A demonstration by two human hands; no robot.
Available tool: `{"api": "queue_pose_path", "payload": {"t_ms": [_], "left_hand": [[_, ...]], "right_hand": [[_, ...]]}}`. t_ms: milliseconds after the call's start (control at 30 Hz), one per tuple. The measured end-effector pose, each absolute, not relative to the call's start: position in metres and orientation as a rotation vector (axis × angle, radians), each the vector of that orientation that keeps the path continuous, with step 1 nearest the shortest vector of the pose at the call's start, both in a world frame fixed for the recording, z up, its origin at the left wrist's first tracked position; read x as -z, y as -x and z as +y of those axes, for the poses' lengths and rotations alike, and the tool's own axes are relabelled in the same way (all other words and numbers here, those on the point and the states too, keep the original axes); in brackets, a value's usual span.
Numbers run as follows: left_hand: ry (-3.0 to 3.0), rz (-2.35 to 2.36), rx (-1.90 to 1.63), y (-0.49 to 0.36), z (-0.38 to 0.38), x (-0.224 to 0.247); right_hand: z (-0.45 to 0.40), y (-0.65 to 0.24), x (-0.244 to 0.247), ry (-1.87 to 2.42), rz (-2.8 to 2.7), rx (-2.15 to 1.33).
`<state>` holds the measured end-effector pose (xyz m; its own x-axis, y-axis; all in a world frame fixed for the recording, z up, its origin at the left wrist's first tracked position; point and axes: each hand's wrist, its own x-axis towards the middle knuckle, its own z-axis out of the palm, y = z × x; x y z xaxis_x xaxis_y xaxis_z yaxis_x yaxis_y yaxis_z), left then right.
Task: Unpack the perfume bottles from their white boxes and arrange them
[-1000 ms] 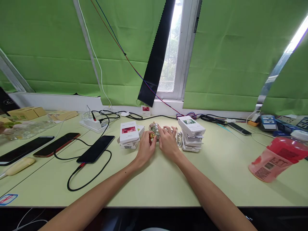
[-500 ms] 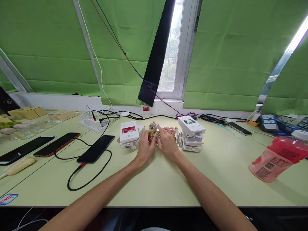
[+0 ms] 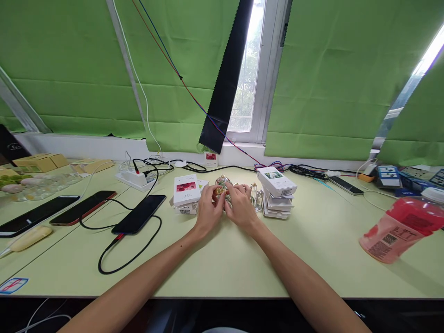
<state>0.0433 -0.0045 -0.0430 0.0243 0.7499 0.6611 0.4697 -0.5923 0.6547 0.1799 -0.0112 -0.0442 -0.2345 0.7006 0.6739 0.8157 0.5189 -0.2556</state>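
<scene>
Working at frame centre: both hands meet over a small cluster of little glass bottles [image 3: 222,184] with gold-coloured parts, standing on the worktop [image 3: 222,268] between two piles of cartons. Left hand [image 3: 207,210] is curled, fingertips closed on a gold-capped piece at the front of the cluster. Right hand [image 3: 240,208] is likewise curled against the same piece from the other side; fingers pinched, though exactly which part each one grips is too small to tell.

Progress, as a judgement only: handling of one bottle is under way, not finished. Two more clear bottles [image 3: 255,196] stand just right of the hands, untouched. The white cartons with red print [image 3: 186,193], left of centre, and the stack of white cartons [image 3: 276,192], right of centre, look closed; whether any are filled cannot be told.

Surroundings: black phone on a red-tipped cable [image 3: 138,220] at left centre, its cable looping toward the near edge; two more phones [image 3: 58,212] further left; a power strip [image 3: 133,178] behind them. Red drink bottle [image 3: 402,226] lies tilted at lower right, well apart.

Obstructions: the two carton piles flank the hands closely, leaving little side room; the near worktop is open.
</scene>
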Motion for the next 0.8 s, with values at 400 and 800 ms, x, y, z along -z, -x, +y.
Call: {"api": "queue_pose_path", "payload": {"t_ms": [400, 800], "left_hand": [[-2.093, 1.274, -1.574, -0.0416, -0.0023, 0.0427], [-2.108, 1.255, -1.516, -0.0416, -0.0018, 0.045]], "right_hand": [[-0.0124, -0.1785, 0.0448, 1.193, -2.008, 0.194], [-0.0143, -0.1783, 0.0433, 1.168, -1.988, 0.121]]}}
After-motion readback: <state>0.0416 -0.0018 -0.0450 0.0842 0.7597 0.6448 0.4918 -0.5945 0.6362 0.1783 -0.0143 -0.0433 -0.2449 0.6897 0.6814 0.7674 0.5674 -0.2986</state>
